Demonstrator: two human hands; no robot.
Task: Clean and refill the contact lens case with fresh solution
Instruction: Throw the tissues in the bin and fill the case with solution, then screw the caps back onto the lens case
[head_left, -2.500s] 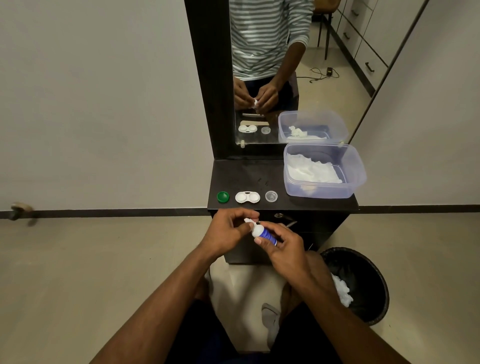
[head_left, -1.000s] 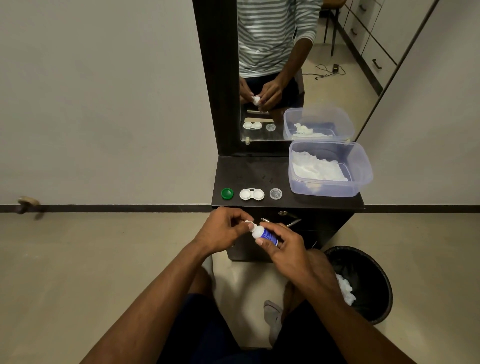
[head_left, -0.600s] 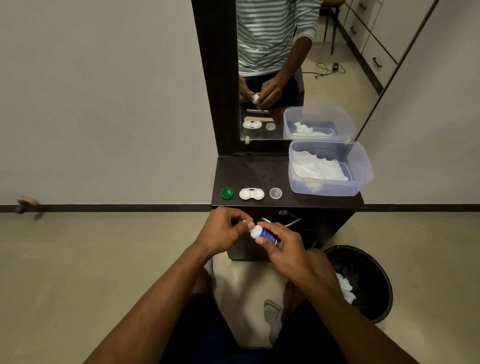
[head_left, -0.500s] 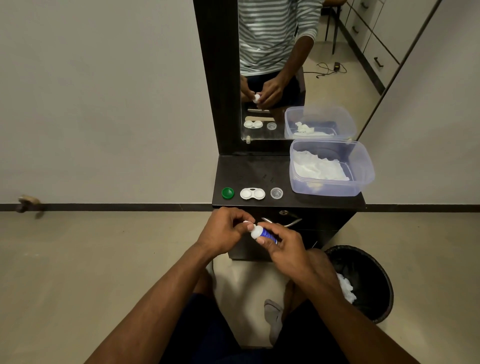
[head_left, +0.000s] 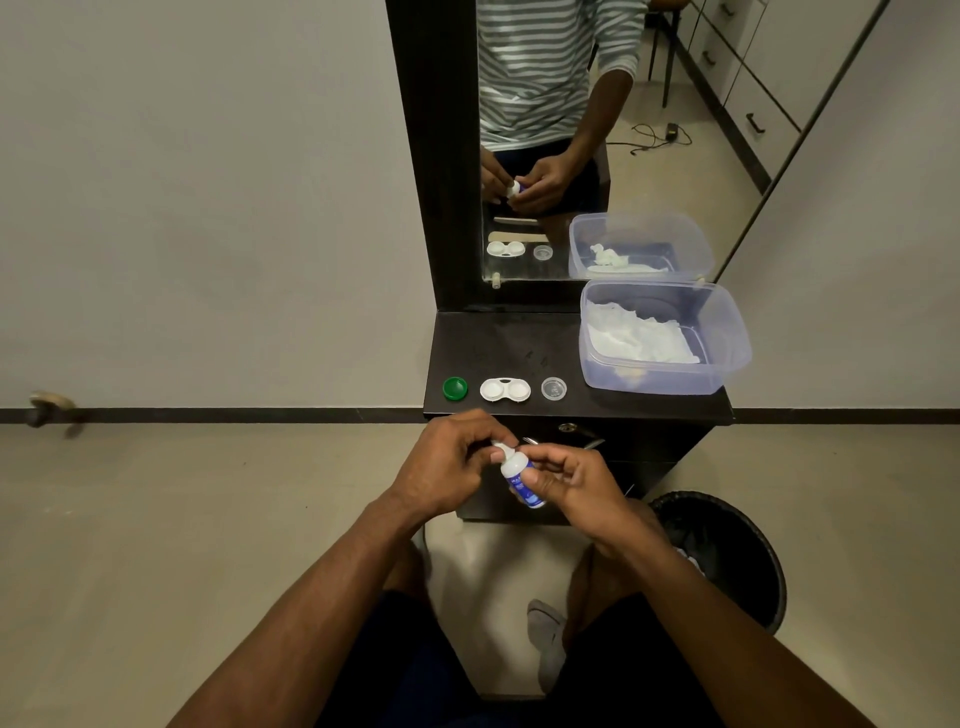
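Note:
My right hand (head_left: 574, 486) grips a small white and blue solution bottle (head_left: 521, 480), tilted with its top toward the upper left. My left hand (head_left: 447, 465) pinches the white cap (head_left: 503, 450) at the bottle's top. Both hands are below the front edge of the dark dresser shelf (head_left: 504, 345). On that shelf lies the open white contact lens case (head_left: 505, 389), with its green lid (head_left: 455, 388) to the left and its clear lid (head_left: 553, 388) to the right.
A clear plastic box (head_left: 727, 358) holding white tissue stands on the shelf's right side. A mirror (head_left: 545, 156) rises behind the shelf. A black waste bin (head_left: 737, 551) with crumpled tissue stands on the floor at the right, next to my leg.
The bottle has turned more upright in my right hand, showing more of its blue label. My left fingers stay on the cap. The items on the shelf have not moved.

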